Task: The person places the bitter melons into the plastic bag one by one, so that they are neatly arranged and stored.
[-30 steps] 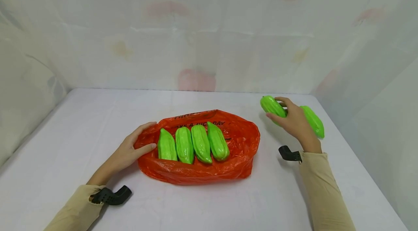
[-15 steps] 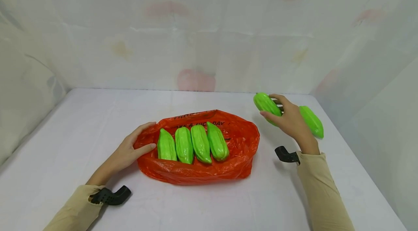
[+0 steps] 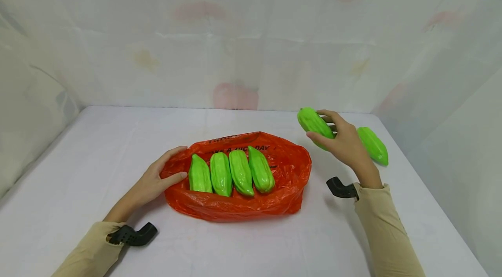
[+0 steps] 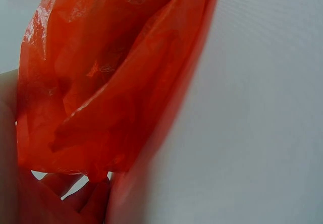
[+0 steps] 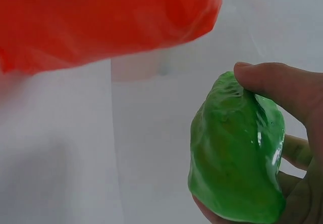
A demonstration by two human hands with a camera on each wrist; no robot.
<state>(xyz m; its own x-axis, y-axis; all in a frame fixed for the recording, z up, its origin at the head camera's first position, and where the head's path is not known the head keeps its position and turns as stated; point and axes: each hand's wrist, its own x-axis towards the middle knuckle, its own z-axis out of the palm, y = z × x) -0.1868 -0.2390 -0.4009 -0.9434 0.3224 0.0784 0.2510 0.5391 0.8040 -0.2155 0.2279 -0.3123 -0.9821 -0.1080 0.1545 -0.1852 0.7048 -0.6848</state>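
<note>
A red plastic bag [image 3: 235,209] lies with its mouth spread wide in the middle of the white table. Inside it several bright green, ridged bitter melons [image 3: 221,174] sit side by side. My left hand [image 3: 153,183] grips the bag's left edge, thumb over the rim; in the left wrist view its fingertips [image 4: 96,199] curl behind the red plastic. Off to the bag's right, raised over the table, my right hand [image 3: 345,142] holds another bitter melon [image 5: 237,153] between thumb and fingers. One more melon [image 3: 373,146] rests on the table behind that wrist.
The table [image 3: 243,251] is covered in white cloth, its far edge running along a pale patterned sheet [image 3: 274,59]. Similar sheets hang at the left and right. Black curved mounts [image 3: 135,234] are strapped at both wrists.
My right hand has carried the held melon leftward and slightly up, away from the one on the table. My left hand and the bag have stayed nearly still.
</note>
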